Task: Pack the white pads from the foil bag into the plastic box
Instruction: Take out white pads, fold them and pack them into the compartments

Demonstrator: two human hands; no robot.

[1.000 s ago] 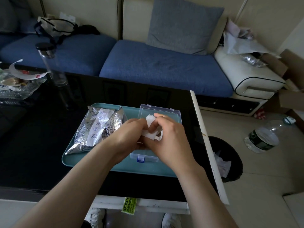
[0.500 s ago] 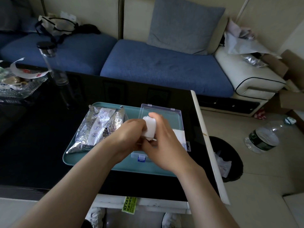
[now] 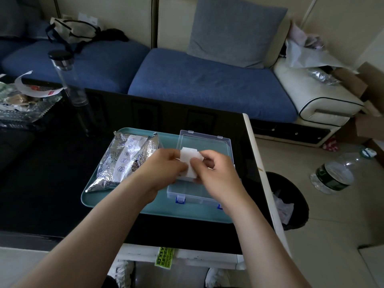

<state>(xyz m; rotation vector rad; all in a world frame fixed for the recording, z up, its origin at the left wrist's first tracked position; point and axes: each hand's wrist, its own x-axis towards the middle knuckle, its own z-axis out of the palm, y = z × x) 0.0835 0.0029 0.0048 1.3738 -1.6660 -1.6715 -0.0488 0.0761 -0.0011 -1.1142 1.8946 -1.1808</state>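
Observation:
A small stack of white pads (image 3: 190, 163) is held between both hands above the open clear plastic box (image 3: 188, 193). My left hand (image 3: 166, 167) grips the stack's left side. My right hand (image 3: 214, 171) pinches its right side with thumb and fingers. The box's lid (image 3: 209, 143) lies open toward the sofa, and its blue latches face me. The crumpled silver foil bag (image 3: 124, 159) lies to the left of the box. Box and bag both sit on a teal tray (image 3: 116, 198).
The tray rests on a glossy black table (image 3: 52, 183) near its right edge. A tall clear bottle (image 3: 68, 80) and a dish of wrappers (image 3: 20, 100) stand at the table's back left. A black bin (image 3: 288, 200) and a large water bottle (image 3: 332, 175) are on the floor to the right.
The pads have turned from an upright bundle to a flatter stack facing me, and my right hand has shifted from covering them to pinching their right side.

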